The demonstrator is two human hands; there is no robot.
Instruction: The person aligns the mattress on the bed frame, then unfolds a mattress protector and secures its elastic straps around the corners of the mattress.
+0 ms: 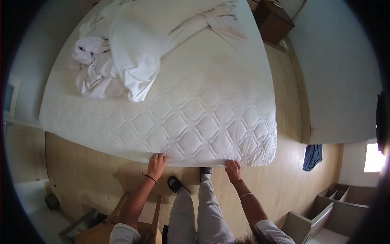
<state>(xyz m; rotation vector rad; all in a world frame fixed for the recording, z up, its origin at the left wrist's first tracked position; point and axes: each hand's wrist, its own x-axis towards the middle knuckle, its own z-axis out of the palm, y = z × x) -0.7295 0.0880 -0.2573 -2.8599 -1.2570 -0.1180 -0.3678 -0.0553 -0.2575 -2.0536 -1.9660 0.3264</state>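
Note:
A white quilted mattress cover (189, 124) with a diamond pattern lies over the bed and bunches into wrinkles at the near right corner. My left hand (157, 164) is closed on its near edge, left of the middle, with a dark band around the wrist. Farther right along the same edge, my right hand (233, 170) also has its fingers curled onto the cover; a light bangle circles that wrist. The thumbs are mostly hidden. Crumpled white sheets (136, 61) lie on the far left part of the bed, beyond reach of both hands.
A wooden chair (156, 217) stands behind my left side. Open drawers or shelves (321, 219) are at the lower right. Dark cloth (313, 157) lies near the right wall, and a brown bedside cabinet (273, 21) stands at the far right. Wooden floor (95, 175) surrounds the bed.

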